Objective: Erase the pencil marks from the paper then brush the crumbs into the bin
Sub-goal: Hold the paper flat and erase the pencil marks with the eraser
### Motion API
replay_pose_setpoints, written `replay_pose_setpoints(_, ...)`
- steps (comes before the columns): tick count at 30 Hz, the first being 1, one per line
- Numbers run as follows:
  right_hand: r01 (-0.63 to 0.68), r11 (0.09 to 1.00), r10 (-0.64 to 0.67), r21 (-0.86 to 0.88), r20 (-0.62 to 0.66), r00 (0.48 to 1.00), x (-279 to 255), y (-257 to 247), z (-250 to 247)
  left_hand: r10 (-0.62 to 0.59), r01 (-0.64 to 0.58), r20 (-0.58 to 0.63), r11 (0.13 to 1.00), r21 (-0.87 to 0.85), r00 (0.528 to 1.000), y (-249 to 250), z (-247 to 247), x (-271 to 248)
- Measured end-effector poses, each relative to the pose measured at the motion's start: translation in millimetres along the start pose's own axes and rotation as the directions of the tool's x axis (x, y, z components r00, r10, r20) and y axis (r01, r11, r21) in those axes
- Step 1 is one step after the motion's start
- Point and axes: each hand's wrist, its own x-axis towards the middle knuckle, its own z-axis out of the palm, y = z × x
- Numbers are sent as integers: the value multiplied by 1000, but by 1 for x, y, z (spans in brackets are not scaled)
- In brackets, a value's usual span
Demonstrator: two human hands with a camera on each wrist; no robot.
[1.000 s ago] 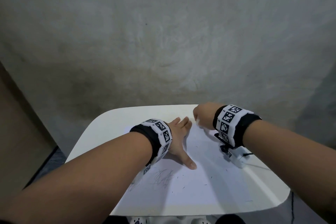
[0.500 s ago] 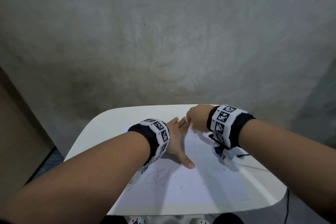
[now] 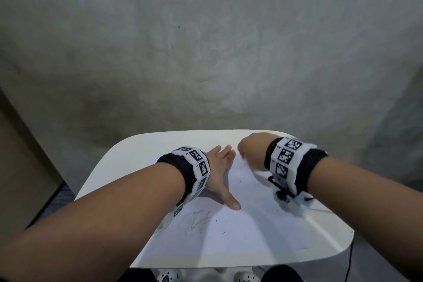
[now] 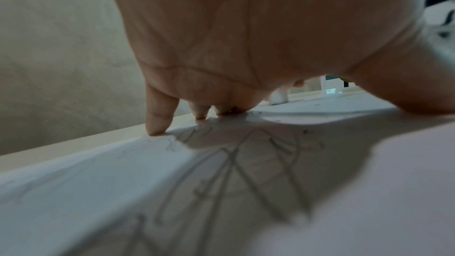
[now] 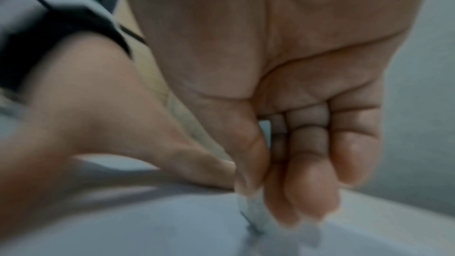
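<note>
A white sheet of paper [image 3: 240,236] lies on the white table [image 3: 137,153]. Pencil scribbles [image 3: 194,222] mark its near left part, and they fill the left wrist view [image 4: 234,172]. Dark eraser crumbs [image 3: 250,228] are scattered over the sheet. My left hand [image 3: 219,174] presses flat on the paper with straight, spread fingers [image 4: 157,116]. My right hand [image 3: 249,151] is at the paper's far edge, beside the left fingertips. It pinches a white eraser [image 5: 256,213] between thumb and fingers, its tip on the paper. No bin is in view.
A rough grey wall [image 3: 206,53] rises just behind the table. A brown panel [image 3: 18,167] stands at the left. A thin dark cable [image 3: 350,259] hangs off the table's right edge.
My right hand with the eraser slid left toward the left fingertips, then back a little to the right. The left hand has stayed pressed on the paper.
</note>
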Motion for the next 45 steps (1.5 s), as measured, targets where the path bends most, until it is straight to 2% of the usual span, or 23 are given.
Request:
replay_pose_setpoints(2, 92, 995, -89, 50, -46, 995, -5, -6, 3, -1, 1, -9, 1000, -12, 1000, -1, 1, 0)
replay_pose_setpoints(3, 95, 994, -93, 53, -38, 995, -7, -3, 1, 0, 0, -10, 1000, -8, 1000, -1, 1, 0)
replay_pose_setpoints(6, -29, 1000, 29, 1, -9, 1000, -4, 10, -2, 2, -2, -10, 1000, 1, 1000, -1, 1, 0)
replay_pose_setpoints(10, 40, 998, -39, -55, 21, 999, -6, -4, 8, -1, 1, 1, 1000, 20, 1000, 0, 0, 0)
replay_pose_setpoints(14, -26, 999, 29, 29, -82, 996, -7, 14, 7, 0, 0, -3, 1000, 5, 1000, -1, 1, 1)
replay_pose_setpoints(18, 76, 997, -76, -10, -22, 997, -12, -1, 10, -7, 7, 8, 999, 36, 1000, 0, 0, 1)
replay_pose_setpoints(21, -16, 1000, 18, 25, -68, 998, -8, 15, 7, -2, 2, 1, 1000, 5, 1000, -1, 1, 1)
replay_pose_setpoints(26, 93, 995, -90, 26, -77, 993, -14, -3, 7, 10, -10, -6, 999, 31, 1000, 1, 1, 1)
replay_pose_setpoints(29, -37, 999, 40, 38, -94, 995, -1, 21, 1, 4, -5, -30, 1000, -12, 1000, -4, 5, 2)
replay_pose_setpoints(30, -41, 999, 44, 34, -107, 993, 2, 21, 1, 2, -2, -35, 1000, -19, 999, -4, 6, 2)
replay_pose_setpoints(33, 70, 997, -65, 38, -118, 991, 2, 10, 2, 13, -13, -19, 1000, -18, 1000, -3, 4, 1)
replay_pose_setpoints(37, -38, 999, 41, 39, -98, 994, 6, 21, -4, 12, -13, -20, 1000, -20, 1000, -4, 3, 0)
replay_pose_setpoints(41, 36, 997, -27, 63, -138, 990, 6, 17, 1, 18, -19, -23, 1000, -9, 1000, -4, 4, 1)
replay_pose_setpoints(45, -79, 991, 88, 111, -85, 992, 5, 37, -3, 10, -11, -19, 1000, -28, 1000, -4, 3, 0)
